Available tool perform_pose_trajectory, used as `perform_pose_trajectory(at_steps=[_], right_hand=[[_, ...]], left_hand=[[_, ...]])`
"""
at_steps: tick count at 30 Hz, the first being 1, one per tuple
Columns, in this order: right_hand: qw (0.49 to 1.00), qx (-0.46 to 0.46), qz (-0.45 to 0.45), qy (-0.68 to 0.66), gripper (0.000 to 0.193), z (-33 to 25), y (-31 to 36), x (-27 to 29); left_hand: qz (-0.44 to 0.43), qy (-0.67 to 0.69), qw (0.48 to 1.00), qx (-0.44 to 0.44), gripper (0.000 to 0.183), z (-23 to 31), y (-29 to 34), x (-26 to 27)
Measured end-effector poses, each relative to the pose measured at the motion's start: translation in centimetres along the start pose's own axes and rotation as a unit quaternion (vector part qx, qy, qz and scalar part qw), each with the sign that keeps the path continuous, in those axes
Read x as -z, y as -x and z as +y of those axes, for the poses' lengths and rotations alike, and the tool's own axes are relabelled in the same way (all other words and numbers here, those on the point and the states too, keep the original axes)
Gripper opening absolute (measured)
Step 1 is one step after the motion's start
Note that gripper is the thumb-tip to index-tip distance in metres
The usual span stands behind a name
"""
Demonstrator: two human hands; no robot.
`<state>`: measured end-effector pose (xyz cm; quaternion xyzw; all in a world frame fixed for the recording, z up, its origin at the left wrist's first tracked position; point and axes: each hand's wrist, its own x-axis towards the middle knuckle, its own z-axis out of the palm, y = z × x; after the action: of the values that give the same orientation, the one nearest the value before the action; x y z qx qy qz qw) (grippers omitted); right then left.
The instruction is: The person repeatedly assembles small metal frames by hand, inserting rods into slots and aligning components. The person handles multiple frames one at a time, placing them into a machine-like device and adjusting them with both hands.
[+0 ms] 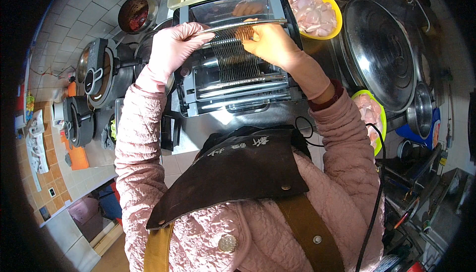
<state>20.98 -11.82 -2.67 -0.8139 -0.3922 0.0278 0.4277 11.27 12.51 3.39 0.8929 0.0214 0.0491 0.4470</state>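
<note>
Reaching forward, both gloved hands are held over the slicing machine (pixel 238 58). A metal rod (pixel 243 25) above its blades is gripped by left hand (pixel 173 46) fingers; right hand (pixel 270 43) fingers are pinched on the blades (pixel 233 56).

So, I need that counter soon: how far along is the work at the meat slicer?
Done: a yellow bowl behind the slicer is full of raw meat pieces. In hand: both gloved hands, left hand and right hand, are at the blade comb of the open meat slicer, with its clear cover up. Left: a green bowl of raw meat waits at the right.
</note>
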Motion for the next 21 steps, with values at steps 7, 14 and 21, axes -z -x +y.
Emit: perform_pose_trajectory(at_steps=[7,14,21], right_hand=[[0.995,-0.077,-0.058,0.023,0.039,-1.7,0.3,1.2],[0.996,-0.056,-0.054,0.035,0.039,-1.6,0.3,0.9],[0.997,0.038,0.016,0.062,0.024,-0.7,0.6,0.2]], left_hand=[[-0.003,-0.011,1.000,-0.023,0.030,-0.3,-0.1,0.0],[-0.005,-0.027,1.000,0.012,0.027,0.7,0.1,0.0],[-0.009,-0.028,0.999,0.043,0.027,1.7,0.3,0.0]])
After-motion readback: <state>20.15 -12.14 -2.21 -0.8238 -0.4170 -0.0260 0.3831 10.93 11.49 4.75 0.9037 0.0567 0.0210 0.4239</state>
